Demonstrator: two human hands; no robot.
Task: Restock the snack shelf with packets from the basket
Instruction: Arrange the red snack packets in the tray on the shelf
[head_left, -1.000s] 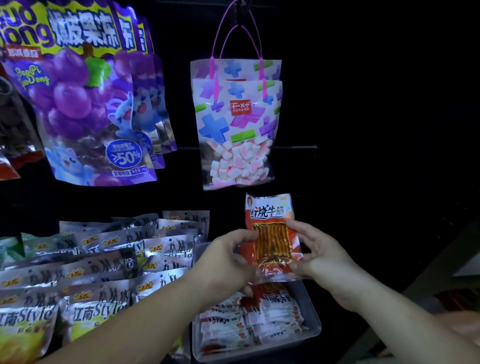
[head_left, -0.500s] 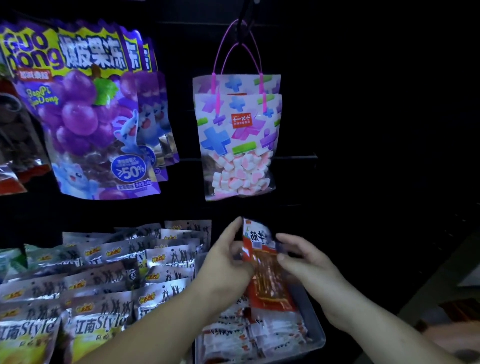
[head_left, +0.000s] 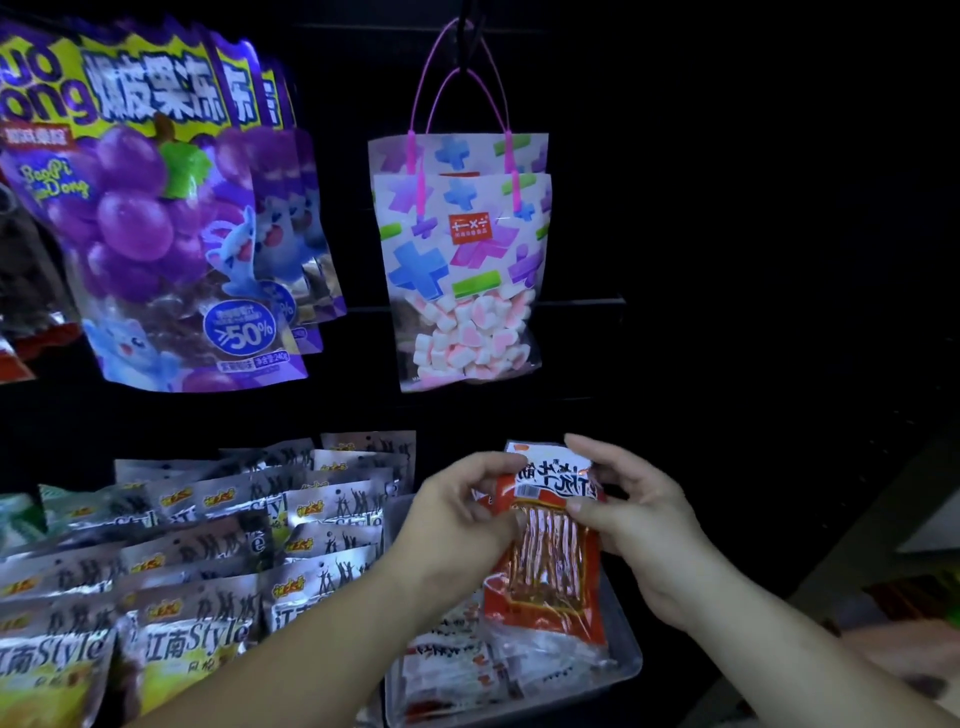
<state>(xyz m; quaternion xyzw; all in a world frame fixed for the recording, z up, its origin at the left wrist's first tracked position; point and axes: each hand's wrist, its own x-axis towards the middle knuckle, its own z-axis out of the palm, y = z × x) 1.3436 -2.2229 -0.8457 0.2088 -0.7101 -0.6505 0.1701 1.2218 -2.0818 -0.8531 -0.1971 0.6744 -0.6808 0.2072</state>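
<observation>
Orange packet gripped at both sides; left hand curled on one edge, right hand pinching the other; held just over grey tray of stacked packets.

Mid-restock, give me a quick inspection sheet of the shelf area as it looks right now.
Surface: clear tray on the shelf, partly filled.
Job's things: orange packet held over the tray; similar packets lie inside it.
Clutter: silver packets stacked left of the tray.
Grippers: left hand and right hand both pinch the orange packet.
Cables: nothing seen.
Surroundings: purple jelly bags and marshmallow bags hang above; the rest is dark.
</observation>
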